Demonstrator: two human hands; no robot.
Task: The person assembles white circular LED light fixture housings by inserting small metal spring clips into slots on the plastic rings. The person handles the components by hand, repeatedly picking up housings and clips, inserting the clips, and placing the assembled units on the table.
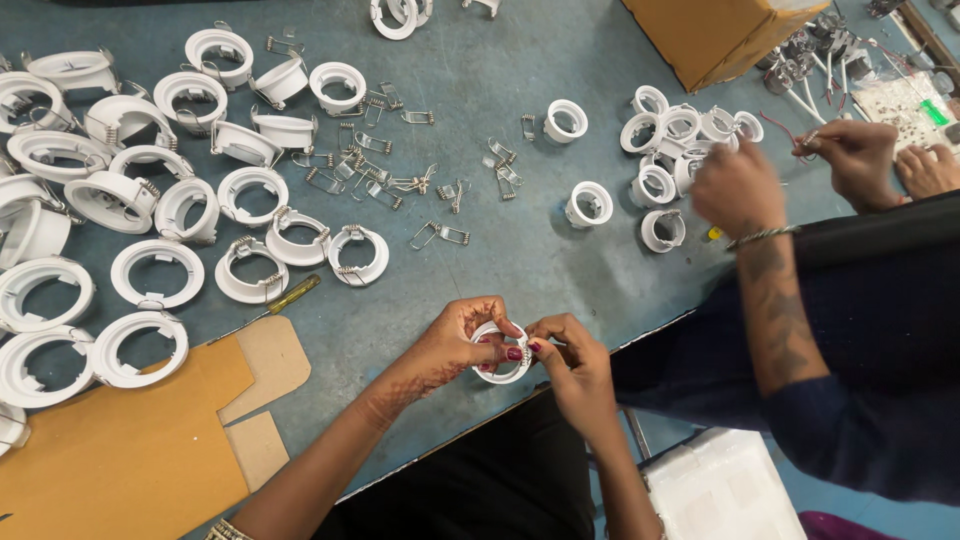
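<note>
Holding one white plastic ring [500,352] between them, the left hand [462,340] and the right hand [572,362] are meeting just above the near edge of the blue-grey table [500,70]. The left hand is grasping the ring from its left side, with the fingers curling over the top rim. The right hand is pinching the ring's right side with thumb and fingertips. The ring is sitting upright between both hands, a little off the table surface, as far as I can tell.

Left of the ring, many larger white ring housings [155,272] are lying on the table, some with metal springs already fitted. Between this group and the ring, a yellow-handled screwdriver [293,295] is resting beside a flat piece of brown cardboard [130,440]. Beyond the ring, loose metal spring clips [440,234] are lying scattered across the middle of the table. To the right of the clips, smaller white rings [665,135] are gathering in a cluster near a brown cardboard box [720,35]. Right of the ring, another person's hands [740,185] are working over this cluster, one wrist wearing a thin bracelet.
</note>
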